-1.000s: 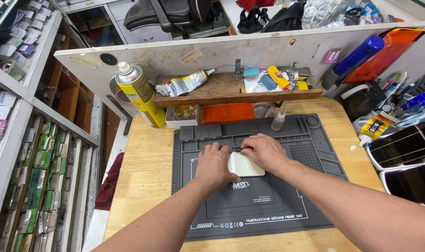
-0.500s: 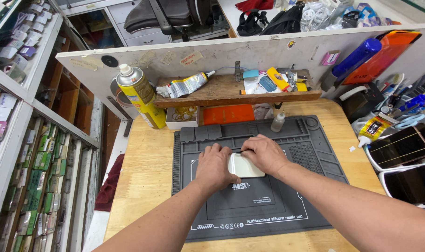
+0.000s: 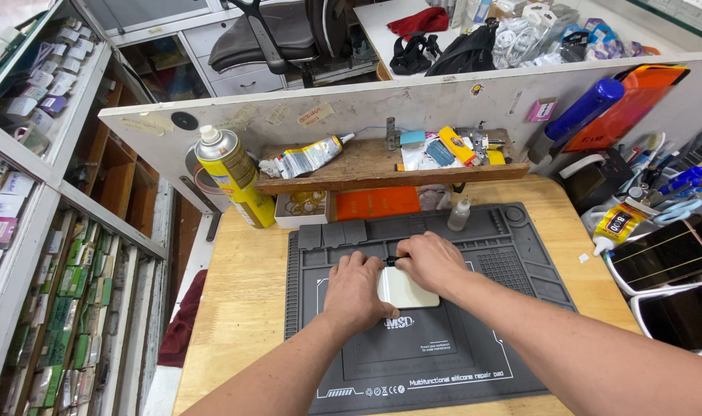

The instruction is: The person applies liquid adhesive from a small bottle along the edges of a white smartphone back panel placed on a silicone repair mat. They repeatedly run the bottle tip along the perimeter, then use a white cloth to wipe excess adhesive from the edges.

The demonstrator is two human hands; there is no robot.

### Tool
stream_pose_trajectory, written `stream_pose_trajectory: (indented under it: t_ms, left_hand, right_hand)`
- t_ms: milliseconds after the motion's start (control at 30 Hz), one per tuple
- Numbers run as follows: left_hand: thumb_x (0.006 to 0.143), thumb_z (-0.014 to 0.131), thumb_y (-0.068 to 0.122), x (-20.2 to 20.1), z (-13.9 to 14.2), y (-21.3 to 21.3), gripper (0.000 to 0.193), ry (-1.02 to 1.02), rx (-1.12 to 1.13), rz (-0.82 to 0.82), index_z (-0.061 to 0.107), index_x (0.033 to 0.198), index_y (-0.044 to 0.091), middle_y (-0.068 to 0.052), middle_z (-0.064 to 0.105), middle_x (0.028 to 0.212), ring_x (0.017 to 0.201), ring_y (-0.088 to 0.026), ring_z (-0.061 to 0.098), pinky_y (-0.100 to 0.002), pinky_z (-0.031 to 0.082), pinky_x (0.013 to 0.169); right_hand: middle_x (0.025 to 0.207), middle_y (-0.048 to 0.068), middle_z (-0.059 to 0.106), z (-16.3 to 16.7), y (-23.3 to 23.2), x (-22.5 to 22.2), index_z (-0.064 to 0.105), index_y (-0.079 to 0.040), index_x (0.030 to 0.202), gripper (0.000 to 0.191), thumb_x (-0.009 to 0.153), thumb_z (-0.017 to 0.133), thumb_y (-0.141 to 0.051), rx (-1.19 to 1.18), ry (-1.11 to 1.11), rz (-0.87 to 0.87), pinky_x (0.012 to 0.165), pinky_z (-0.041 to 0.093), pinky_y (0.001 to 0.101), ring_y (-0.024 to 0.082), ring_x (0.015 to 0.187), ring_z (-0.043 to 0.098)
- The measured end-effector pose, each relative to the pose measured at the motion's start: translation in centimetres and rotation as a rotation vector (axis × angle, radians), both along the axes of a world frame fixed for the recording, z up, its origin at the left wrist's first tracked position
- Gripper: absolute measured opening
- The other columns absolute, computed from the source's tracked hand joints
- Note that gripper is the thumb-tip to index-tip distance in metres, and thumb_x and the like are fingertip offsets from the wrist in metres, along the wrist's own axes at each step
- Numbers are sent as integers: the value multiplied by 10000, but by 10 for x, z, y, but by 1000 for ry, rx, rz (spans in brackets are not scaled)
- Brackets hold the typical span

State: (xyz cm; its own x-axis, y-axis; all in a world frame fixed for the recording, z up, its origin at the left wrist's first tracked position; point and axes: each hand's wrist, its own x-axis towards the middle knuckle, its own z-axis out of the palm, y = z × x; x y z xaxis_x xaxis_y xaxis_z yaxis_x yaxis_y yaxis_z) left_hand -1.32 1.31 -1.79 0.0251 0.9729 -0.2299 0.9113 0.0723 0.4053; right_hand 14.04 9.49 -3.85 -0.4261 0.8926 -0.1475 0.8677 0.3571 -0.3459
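Observation:
A white phone (image 3: 406, 290) lies flat on the grey silicone repair mat (image 3: 459, 362). My left hand (image 3: 359, 291) presses down on the phone's left edge. My right hand (image 3: 429, 262) rests over the phone's top edge and pinches a thin black tool (image 3: 389, 260), whose tip sits at the phone's upper left corner. Most of the tool is hidden inside the fingers.
A yellow spray can (image 3: 234, 177) stands at the mat's back left. A small dropper bottle (image 3: 460, 213) sits at the mat's back edge below a wooden shelf (image 3: 382, 173) with a glue tube. Several phones (image 3: 663, 254) and a glue bottle (image 3: 618, 225) lie right.

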Motion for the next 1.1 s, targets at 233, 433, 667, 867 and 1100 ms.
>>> stream_pose_trajectory:
  t_ms: [233,433,667,867,1100]
  left_hand:
    - [538,993,368,-1,0,-1,918,-4,14,0,613,1341,139,-75,561,1297,1308,-279,459,-435,348,1133]
    - [537,991,372,0,-1,-1,910,-6,16,1,617,1335,143,-74,565,1289,1304,-279,461,-438,346,1131]
    - [531,992,365,-1,-1,-1,912,-16,19,1,620,1333,139,-80,570,1281,1302,-284,460,-439,352,1125]
    - [537,996,371,0,0,0,930,2,-17,5,605,1349,145,-68,558,1312,1318,-269,449,-440,327,1148]
    - [562,990,384,1,1,-1,900,8,-5,-7,615,1343,142,-73,540,1345,1337,-268,431,-431,332,1145]
  right_hand:
    - [1048,43,743,12,20,-11,780,-176,1023,209,868,749,-313,-275,-126,-92,954,549,412,245,1094,697]
    - [1021,-14,706,-6,-3,13,762,-145,928,185,871,700,-310,51,88,109,956,511,400,230,1088,618]
    - [1022,40,766,8,20,-1,805,-183,977,188,833,771,-299,-114,-87,43,889,564,420,263,1017,705]
    - [1032,40,763,10,36,-12,802,-152,960,211,789,809,-276,-220,-148,8,872,590,402,244,979,738]
    - [1010,32,773,-8,12,13,808,-130,912,186,818,777,-287,100,96,181,870,546,445,271,1033,685]
